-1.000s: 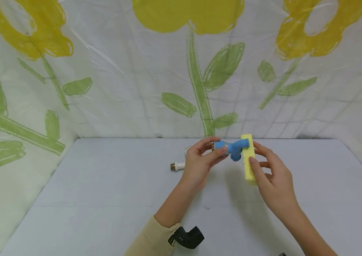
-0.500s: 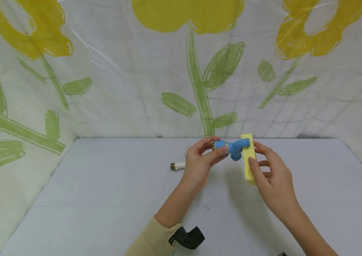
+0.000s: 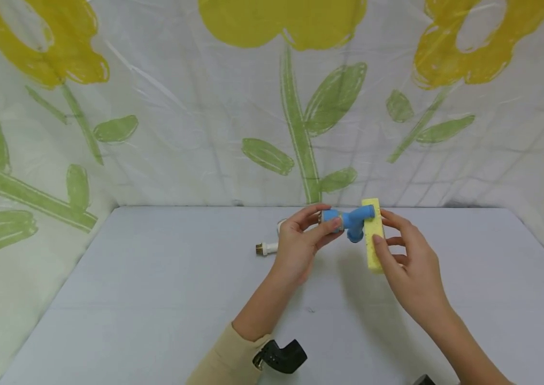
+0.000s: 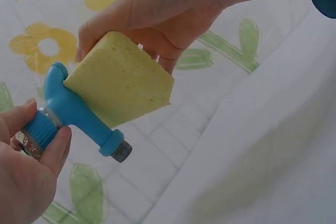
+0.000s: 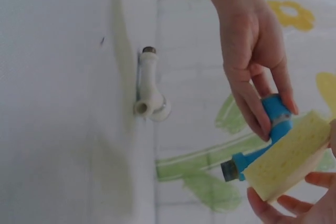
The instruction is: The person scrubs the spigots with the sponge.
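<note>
In the head view my left hand pinches a blue plastic water tap by its ribbed knob end, above the table. My right hand holds a yellow sponge upright, with its flat face against the tap's spout. The left wrist view shows the tap with its threaded inlet pointing down to the right, and the sponge lying along the side of the spout and body. From the right wrist view, the sponge covers part of the tap, and the right fingers curl under it.
A white tap with a brass-coloured threaded end lies on the white table, partly hidden behind the left hand. A black wrist-worn device sits at the left sleeve. Behind the table hangs a flower-painted sheet.
The sponge has shifted up slightly along the tap's spout. Both hands keep their grips, and the tap stays in nearly the same place.
</note>
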The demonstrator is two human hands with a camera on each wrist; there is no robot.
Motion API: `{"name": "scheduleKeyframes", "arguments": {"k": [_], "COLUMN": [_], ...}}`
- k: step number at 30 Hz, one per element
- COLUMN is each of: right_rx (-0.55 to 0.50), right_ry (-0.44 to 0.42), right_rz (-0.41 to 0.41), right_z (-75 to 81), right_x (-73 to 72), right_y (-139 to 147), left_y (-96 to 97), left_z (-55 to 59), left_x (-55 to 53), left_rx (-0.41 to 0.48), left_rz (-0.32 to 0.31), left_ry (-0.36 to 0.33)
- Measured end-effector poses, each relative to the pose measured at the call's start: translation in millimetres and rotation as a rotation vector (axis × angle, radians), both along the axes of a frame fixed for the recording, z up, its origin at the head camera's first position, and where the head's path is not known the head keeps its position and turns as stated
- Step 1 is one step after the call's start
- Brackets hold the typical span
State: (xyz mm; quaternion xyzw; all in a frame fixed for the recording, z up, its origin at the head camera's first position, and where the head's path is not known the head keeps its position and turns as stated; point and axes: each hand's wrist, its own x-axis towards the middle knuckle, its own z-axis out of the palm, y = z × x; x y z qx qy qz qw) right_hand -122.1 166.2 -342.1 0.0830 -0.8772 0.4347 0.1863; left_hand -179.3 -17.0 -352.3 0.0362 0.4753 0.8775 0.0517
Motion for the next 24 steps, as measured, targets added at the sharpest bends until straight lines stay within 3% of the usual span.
{"name": "scheduleKeyframes", "arguments": {"k": [8, 24], "right_rx": [0.017, 0.072], "right_ry": [0.031, -0.073], "right_rz": [0.004, 0.014], "right_z": [-3.8, -10.0], "right_x": [-2.1, -12.9], "right_y": [-1, 12], "left_y": [-2.7, -8.0], "left_z": [1.6, 4.9], "left_x": [-2.5, -3.5], "left_rx": [0.062, 0.098], "left_rz": [-0.017, -0.027], "left_ry": [-0.058, -0.045]}}
